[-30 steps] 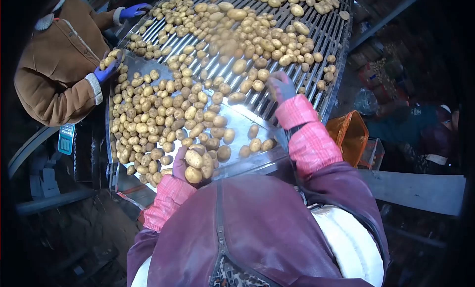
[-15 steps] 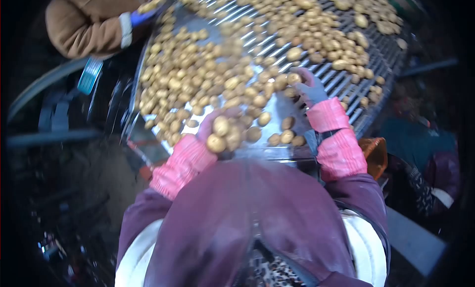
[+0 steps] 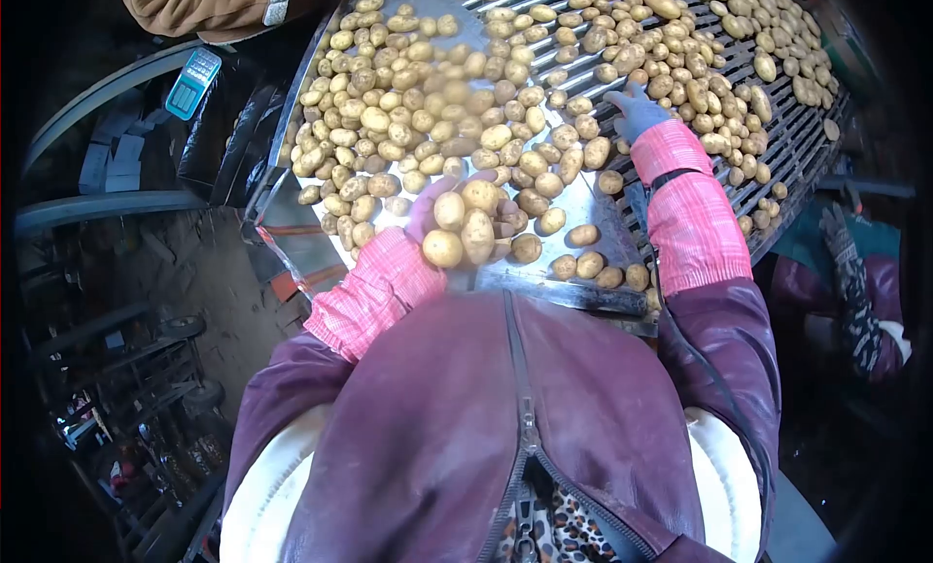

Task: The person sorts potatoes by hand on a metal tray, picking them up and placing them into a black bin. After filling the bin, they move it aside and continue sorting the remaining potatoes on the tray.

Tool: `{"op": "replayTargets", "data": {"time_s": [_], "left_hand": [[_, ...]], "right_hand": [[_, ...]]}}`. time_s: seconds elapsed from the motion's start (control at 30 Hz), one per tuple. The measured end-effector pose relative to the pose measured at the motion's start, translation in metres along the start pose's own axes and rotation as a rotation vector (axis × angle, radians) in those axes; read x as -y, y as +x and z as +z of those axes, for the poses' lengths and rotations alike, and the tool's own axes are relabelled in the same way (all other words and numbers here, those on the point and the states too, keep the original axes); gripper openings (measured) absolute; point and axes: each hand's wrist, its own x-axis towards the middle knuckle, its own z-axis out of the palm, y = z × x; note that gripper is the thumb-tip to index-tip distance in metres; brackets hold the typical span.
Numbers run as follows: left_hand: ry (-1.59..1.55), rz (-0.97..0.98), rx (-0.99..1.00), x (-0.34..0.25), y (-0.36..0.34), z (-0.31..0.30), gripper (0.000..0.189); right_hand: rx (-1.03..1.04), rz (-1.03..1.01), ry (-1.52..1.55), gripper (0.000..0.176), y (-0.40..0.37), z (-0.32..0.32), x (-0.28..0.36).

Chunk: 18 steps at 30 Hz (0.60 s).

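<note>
My left hand (image 3: 425, 211), in a purplish glove, is cupped around several potatoes (image 3: 476, 235) close to my jacket front, low over the metal tray. Most of its fingers are hidden behind them. My right hand (image 3: 639, 114), in a grey-blue glove, reaches out over the metal bars (image 3: 622, 160). Its visible fingers are extended and apart, beside loose potatoes (image 3: 680, 72), and nothing shows in its grasp. Many more potatoes (image 3: 379, 121) are spread across the tray on the left.
Metal edging (image 3: 573, 293) runs along the tray's near side. At the upper left is a co-worker's brown sleeve (image 3: 209, 4), above a turquoise keypad-like device (image 3: 193, 82). Another person's patterned sleeve (image 3: 853, 301) shows at the right. A curved rail (image 3: 107, 92) stands at the left.
My right hand has moved forward and right, away from the potatoes at the tray's edge and onto the bars. My left hand still holds its potatoes. The co-worker's blue-gloved hand has left view.
</note>
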Motion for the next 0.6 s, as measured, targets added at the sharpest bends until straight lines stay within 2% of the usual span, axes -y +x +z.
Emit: {"op": "replayTargets", "data": {"time_s": [0.03, 0.13, 0.3, 0.4, 0.47, 0.5, 0.53, 0.57, 0.6], "left_hand": [[-0.006, 0.000, -0.008, 0.000, 0.001, 0.000, 0.063], [-0.018, -0.022, -0.036, 0.000, 0.002, 0.000, 0.065], [-0.002, -0.047, -0.032, -0.003, -0.002, 0.000, 0.066], [0.067, -0.039, -0.030, -0.001, 0.000, 0.002, 0.070], [0.068, -0.049, -0.146, 0.001, -0.003, 0.011, 0.071], [0.013, -0.043, -0.098, 0.006, -0.007, 0.016, 0.071], [0.087, -0.043, -0.109, 0.001, -0.001, 0.006, 0.069], [0.140, -0.077, -0.057, 0.000, -0.001, 0.018, 0.069], [0.264, -0.079, 0.033, 0.002, -0.001, 0.022, 0.068]], "right_hand": [[0.030, -0.007, -0.069, 0.051, 0.004, 0.004, -0.001], [-0.037, 0.033, -0.013, 0.049, 0.004, 0.008, -0.006], [-0.103, 0.221, 0.173, 0.045, 0.008, 0.019, -0.032], [-0.293, -0.144, 0.887, 0.049, -0.019, 0.053, -0.026], [-0.117, 0.032, 1.156, 0.049, -0.084, 0.011, 0.050], [-0.065, -0.121, 1.469, 0.050, -0.095, 0.034, 0.061], [0.082, -0.011, 1.255, 0.050, -0.122, 0.012, 0.090], [0.239, -0.012, 1.339, 0.049, -0.141, 0.008, 0.108], [0.180, -0.086, 1.375, 0.052, -0.151, 0.035, 0.122]]}}
